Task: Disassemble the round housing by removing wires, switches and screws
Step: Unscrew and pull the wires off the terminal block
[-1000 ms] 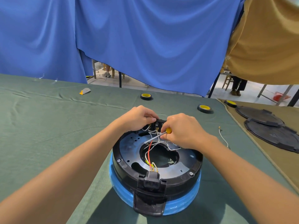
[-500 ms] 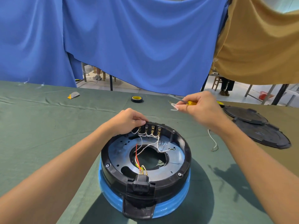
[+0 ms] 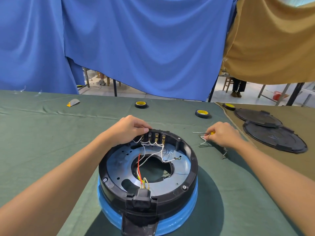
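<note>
- Head view, sole view on offer: round black plastic housing [image 3: 190, 157] on a blue base, sitting near and centre on the green cloth-covered table [image 3: 42, 142], open side up, grey metal plate showing inside.
- Left hand [image 3: 127, 132] curled over the far-left rim, fingertips [image 3: 145, 129] pressed on the row of brass-terminal switches [image 3: 156, 137]; bracing rather than lifting, by the look of it.
- Right hand [image 3: 221, 135] off to the right of the housing, low over the cloth, clenched around a thin yellow-handled screwdriver [image 3: 202, 133] and pinching a short loose white wire [image 3: 203, 140].
- Judged done so far: at least that one white wire out of the housing; another stray wire piece [image 3: 224, 153] lying on the cloth just nearer.
- Judged left: four switches seated at the far rim, white looped wires [image 3: 144, 143] between their terminals, a longer white lead with ring lug [image 3: 170, 160] across the plate, red wire [image 3: 139, 165] and yellow-green wires [image 3: 145, 182] running to the black socket [image 3: 141, 200] at the near rim.
- Hex screws [image 3: 184, 187] at the near-right and near-left rim in place, none visibly backed out.
- Overall: early, most wiring and all fasteners untouched.
- Far right, on tan cloth: two black round covers [image 3: 272, 138], well apart from the housing; link to this job not certain.
</note>
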A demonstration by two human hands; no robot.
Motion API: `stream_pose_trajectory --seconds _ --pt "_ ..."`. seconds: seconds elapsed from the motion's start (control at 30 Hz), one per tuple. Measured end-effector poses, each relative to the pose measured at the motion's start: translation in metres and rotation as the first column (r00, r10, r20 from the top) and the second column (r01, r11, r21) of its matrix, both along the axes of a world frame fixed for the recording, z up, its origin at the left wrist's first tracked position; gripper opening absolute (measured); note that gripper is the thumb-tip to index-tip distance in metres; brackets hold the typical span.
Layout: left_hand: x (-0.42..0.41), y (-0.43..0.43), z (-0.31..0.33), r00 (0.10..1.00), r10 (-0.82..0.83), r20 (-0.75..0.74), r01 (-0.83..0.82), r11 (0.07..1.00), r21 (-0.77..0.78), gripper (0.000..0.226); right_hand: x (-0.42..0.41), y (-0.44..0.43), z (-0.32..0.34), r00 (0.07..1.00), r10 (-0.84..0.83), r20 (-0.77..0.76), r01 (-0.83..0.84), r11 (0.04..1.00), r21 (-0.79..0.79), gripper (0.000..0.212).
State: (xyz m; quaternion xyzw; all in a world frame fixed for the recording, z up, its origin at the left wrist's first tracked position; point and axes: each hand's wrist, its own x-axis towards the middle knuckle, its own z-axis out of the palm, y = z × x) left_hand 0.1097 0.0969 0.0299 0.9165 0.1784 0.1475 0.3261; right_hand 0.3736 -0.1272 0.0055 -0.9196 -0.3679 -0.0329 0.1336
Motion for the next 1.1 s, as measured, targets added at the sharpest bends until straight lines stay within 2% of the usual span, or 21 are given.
stream_pose_trajectory --seconds 0.13,0.33,0.5,0.6,0.67,0.77,0.83,0.93,1.0,1.1 --pt "0.000 0.000 0.001 1.000 -0.002 -0.003 0.002 1.000 -0.016 0.019 0.008 0.010 -0.011 0.995 -0.039 0.088 0.040 0.999 -0.017 0.018" --pt "-0.001 -0.002 0.003 1.000 -0.010 -0.009 0.009 1.000 -0.024 0.020 0.011 0.009 -0.009 0.993 -0.013 0.116 0.024 0.996 -0.088 0.023" --pt "-0.002 -0.003 0.003 1.000 -0.004 -0.008 0.004 1.000 -0.018 0.020 0.006 0.001 -0.002 0.999 0.014 0.052 -0.010 0.997 -0.071 0.027" --pt "-0.002 -0.002 0.003 1.000 0.008 0.002 -0.007 0.998 -0.060 0.018 -0.002 -0.002 0.017 1.000 0.008 -0.002 -0.008 0.998 0.065 0.041" --pt "-0.002 -0.001 0.003 0.999 0.029 0.030 -0.025 0.992 -0.127 0.014 -0.014 -0.003 0.032 0.996 0.062 -0.070 -0.052 0.989 0.137 0.052" --pt "-0.001 0.001 0.003 0.996 0.065 0.055 -0.053 0.979 -0.195 0.007 -0.039 -0.004 0.051 0.977 0.170 -0.128 -0.158 0.982 0.102 0.058" --pt "-0.002 0.004 0.006 0.998 0.064 0.020 -0.058 0.974 -0.219 0.005 -0.058 -0.003 0.058 0.950 0.234 -0.207 -0.215 0.971 0.107 0.053" --pt "-0.009 0.011 0.011 0.994 0.016 -0.108 -0.037 0.979 -0.199 0.015 -0.085 0.002 0.062 0.890 0.339 -0.305 -0.297 0.939 0.175 0.030" --pt "-0.016 0.015 0.010 0.990 -0.005 -0.138 -0.026 0.975 -0.221 0.021 -0.099 0.008 0.062 0.876 0.399 -0.272 -0.361 0.915 0.180 0.019" --pt "-0.027 0.017 0.000 0.997 -0.009 -0.083 -0.017 0.951 -0.310 0.016 -0.112 0.019 0.061 0.865 0.469 -0.176 -0.443 0.881 0.169 0.014"
